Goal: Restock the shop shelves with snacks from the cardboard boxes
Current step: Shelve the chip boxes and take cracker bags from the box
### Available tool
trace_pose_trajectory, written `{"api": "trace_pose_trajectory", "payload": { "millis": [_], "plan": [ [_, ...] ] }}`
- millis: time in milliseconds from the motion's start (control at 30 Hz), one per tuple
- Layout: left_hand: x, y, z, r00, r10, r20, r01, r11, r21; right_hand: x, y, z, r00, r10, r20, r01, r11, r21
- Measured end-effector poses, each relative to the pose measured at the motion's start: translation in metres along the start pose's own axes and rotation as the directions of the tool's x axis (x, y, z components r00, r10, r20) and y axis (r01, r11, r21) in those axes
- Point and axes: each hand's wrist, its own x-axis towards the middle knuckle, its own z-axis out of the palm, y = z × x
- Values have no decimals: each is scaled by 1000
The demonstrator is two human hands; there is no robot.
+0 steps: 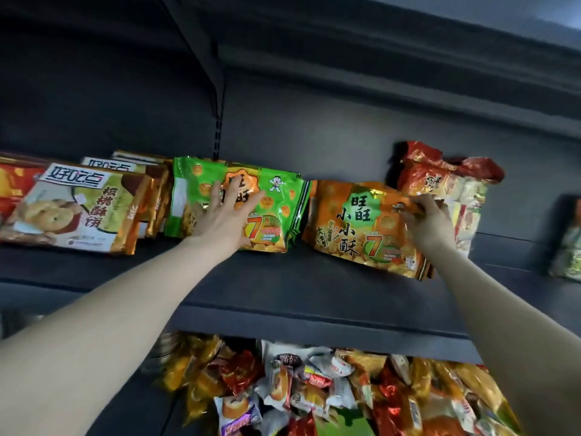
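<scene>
A green snack bag (283, 196) stands leaning on the dark shelf (283, 287). My left hand (224, 215) lies flat against its front with fingers spread. To its right stands an orange snack bag (352, 228). My right hand (430, 221) pinches that bag's upper right edge with curled fingers. Behind the right hand stands a red and white snack bag (452, 177).
Biscuit packs (78, 212) stand in a row at the left of the same shelf. Another pack (569, 243) leans at the far right. The lower shelf holds a heap of small wrapped snacks (314, 388). A shelf upright (217, 89) runs behind.
</scene>
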Motion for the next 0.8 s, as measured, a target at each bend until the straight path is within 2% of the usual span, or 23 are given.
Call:
{"api": "trace_pose_trajectory", "payload": {
  "millis": [100, 167, 233, 300, 367, 500, 700, 800],
  "plan": [
    [3, -4, 16, 999, 9, -31, -9, 1000, 24, 23, -13, 39, 990, -127, 65, 138, 968, -210],
    [6, -6, 23, 999, 11, -52, -8, 999, 51, 34, -29, 57, 981, -178, 76, 193, 896, -401],
    [9, -8, 28, 997, 8, -71, -3, 998, 62, 40, -39, 65, 980, -183, 75, 193, 803, -564],
    [10, -9, 30, 996, 15, -84, -9, 998, 65, 42, -39, 66, 988, -138, 68, 149, 756, -638],
    [10, -9, 32, 995, 23, -93, -17, 998, 65, 41, -36, 70, 992, -106, 63, 122, 751, -649],
    [12, -11, 34, 993, 30, -114, -22, 997, 71, 38, -50, 77, 993, -26, 115, 68, 923, -380],
    [12, -15, 35, 990, 53, -134, -46, 997, 56, 30, -79, 101, 977, -43, 210, 140, 867, -479],
    [12, -19, 36, 988, 66, -140, -59, 997, 56, 48, -75, 104, 979, -60, 193, 141, 888, -438]
  ]
}}
